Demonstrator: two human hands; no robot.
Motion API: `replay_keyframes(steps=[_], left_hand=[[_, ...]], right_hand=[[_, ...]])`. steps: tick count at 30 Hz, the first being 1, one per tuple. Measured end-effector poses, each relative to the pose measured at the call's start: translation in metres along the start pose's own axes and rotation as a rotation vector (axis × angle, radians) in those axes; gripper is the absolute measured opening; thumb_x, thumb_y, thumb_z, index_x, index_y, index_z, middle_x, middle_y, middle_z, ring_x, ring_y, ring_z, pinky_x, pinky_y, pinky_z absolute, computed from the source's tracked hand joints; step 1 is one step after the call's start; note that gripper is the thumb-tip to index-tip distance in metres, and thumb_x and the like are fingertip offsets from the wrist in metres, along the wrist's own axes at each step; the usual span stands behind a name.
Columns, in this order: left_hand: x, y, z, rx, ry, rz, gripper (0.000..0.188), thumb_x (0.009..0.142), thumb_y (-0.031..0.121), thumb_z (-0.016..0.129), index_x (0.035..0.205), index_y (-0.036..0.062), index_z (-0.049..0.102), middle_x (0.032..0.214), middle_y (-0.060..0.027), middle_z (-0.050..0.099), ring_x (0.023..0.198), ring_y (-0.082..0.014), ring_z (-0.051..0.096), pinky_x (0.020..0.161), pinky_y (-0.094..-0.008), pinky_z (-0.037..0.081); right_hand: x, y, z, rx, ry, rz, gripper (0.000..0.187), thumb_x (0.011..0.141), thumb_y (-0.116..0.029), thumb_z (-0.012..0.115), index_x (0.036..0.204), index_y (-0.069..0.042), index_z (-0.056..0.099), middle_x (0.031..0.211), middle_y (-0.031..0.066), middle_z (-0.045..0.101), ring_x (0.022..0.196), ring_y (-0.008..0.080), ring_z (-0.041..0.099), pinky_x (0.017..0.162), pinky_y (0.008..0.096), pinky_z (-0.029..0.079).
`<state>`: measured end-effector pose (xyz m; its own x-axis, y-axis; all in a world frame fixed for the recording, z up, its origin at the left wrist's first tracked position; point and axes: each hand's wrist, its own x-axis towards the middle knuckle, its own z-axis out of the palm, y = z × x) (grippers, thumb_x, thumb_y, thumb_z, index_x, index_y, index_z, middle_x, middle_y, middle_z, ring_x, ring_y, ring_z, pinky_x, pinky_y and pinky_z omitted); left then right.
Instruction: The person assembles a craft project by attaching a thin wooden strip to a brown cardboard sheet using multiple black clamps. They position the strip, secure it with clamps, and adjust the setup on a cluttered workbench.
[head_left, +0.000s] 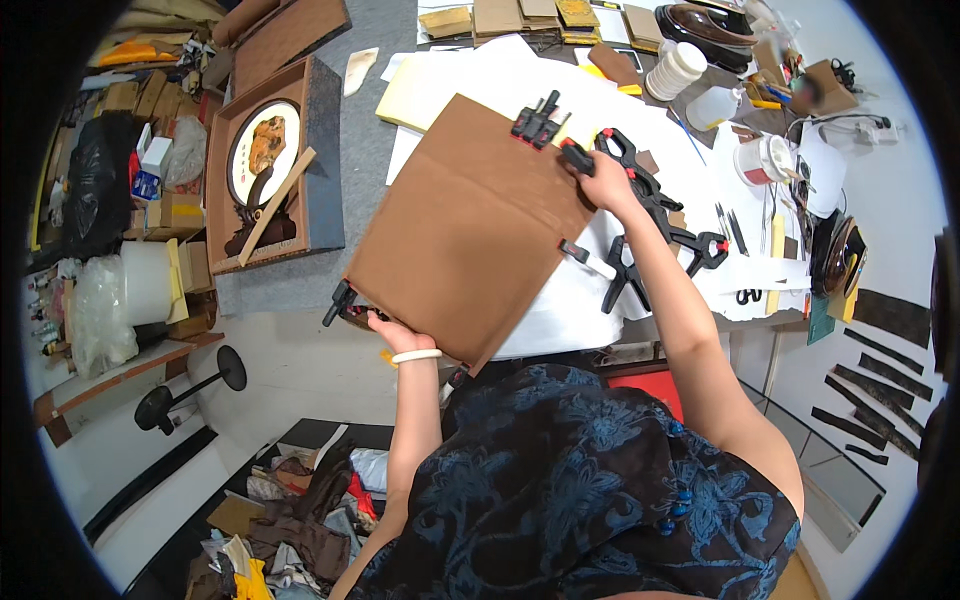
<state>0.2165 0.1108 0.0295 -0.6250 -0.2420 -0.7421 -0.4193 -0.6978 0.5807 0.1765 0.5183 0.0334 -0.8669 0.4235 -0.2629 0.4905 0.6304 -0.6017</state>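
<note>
Torso point(600, 480) at frame bottom; next out, left hand point(395, 335), lower left of centre, under the low edge of the brown panel point(455, 235). Finger closure there: can't tell from here, most of it's hidden. Panel fills frame centre, long axis slanting lower left to upper right, so it runs up and away from that palm. Right hand point(603, 185) is at the far end, upper right of centre, fingers closed around a black clamp point(576, 156) on the panel edge; the left is nearer the low end. Beyond, right of centre: loose spring clamps point(655, 200) on white sheets point(490, 70).
</note>
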Motion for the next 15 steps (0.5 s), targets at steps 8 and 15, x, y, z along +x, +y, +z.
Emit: replay_keyframes(steps=[8,15], left_hand=[[-0.035,0.045,0.115,0.224,-0.357,0.073,0.055,0.101,0.054,0.044,0.117,0.0047,0.062,0.112,-0.0080,0.068,0.106,-0.0223,0.065,0.090,-0.0396,0.054],[0.058,0.091,0.335,1.045,-0.812,0.104,0.069,0.091,0.065,0.058,0.111,0.0005,0.071,0.098,-0.0068,0.072,0.090,-0.0178,0.066,0.084,-0.0299,0.050]], right_hand=[[-0.163,0.074,-0.057,0.308,0.339,0.174,0.038,0.090,-0.027,0.069,0.118,-0.001,0.065,0.094,0.0229,0.072,0.093,0.0350,0.071,0.080,0.0419,0.053],[-0.279,0.019,0.059,0.725,-0.063,0.328,0.025,0.093,-0.024,0.071,0.108,-0.005,0.066,0.094,0.0082,0.069,0.091,0.0177,0.067,0.076,0.0360,0.053]])
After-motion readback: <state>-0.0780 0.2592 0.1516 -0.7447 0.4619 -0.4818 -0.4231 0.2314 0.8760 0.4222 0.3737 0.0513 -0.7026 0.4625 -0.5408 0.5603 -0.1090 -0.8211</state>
